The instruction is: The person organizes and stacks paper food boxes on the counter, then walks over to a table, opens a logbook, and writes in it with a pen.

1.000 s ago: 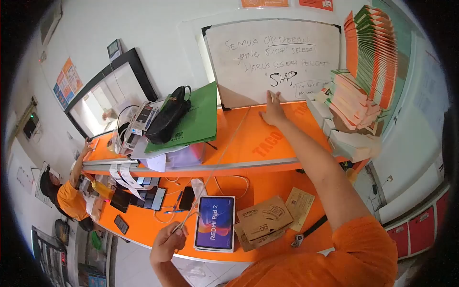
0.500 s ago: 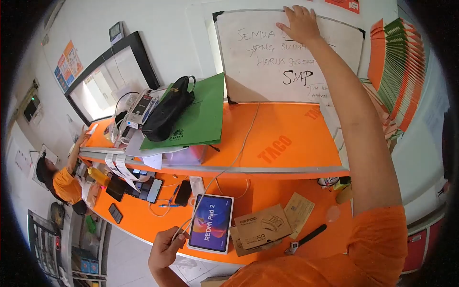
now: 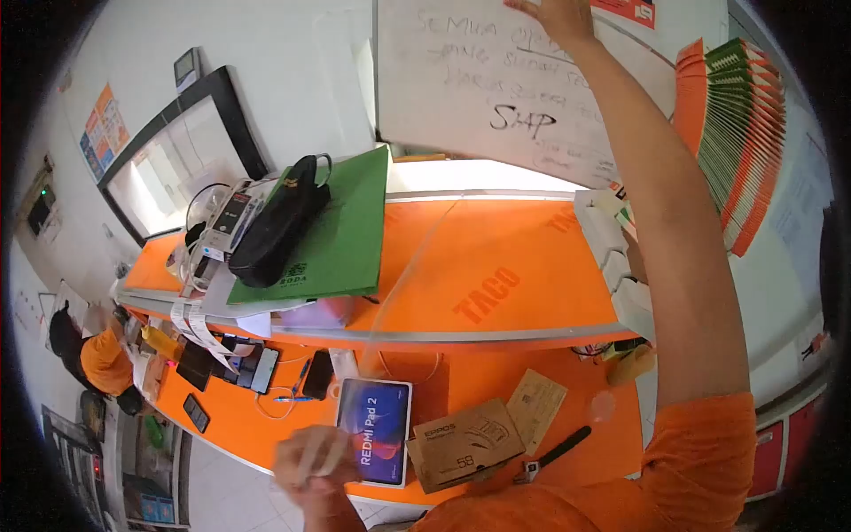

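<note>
While, in the head view, the blurred left hand (image 3: 312, 468) is clenched on a thin pale cord (image 3: 396, 286) running up to the orange shelf (image 3: 554, 288) stamped "TACO", the right hand (image 3: 567, 21) meets the top of the white marker board (image 3: 452, 84); its fingertips are cut off, so their grip cannot be told. The board tilts above the shelf, reading "SEMUA" and bold "SIAP". Beside the left hand lies a flat blue-purple tablet box (image 3: 377, 434), "REDMI Pad 2"; next, a brown cardboard box (image 3: 465, 443), "EPPOS" and "58".

On that orange bench (image 3: 479, 377), a Redmi Pad 2 box (image 3: 381, 434), an Eppos carton (image 3: 465, 448) and a phone (image 3: 196, 412) lie near the front edge.
</note>
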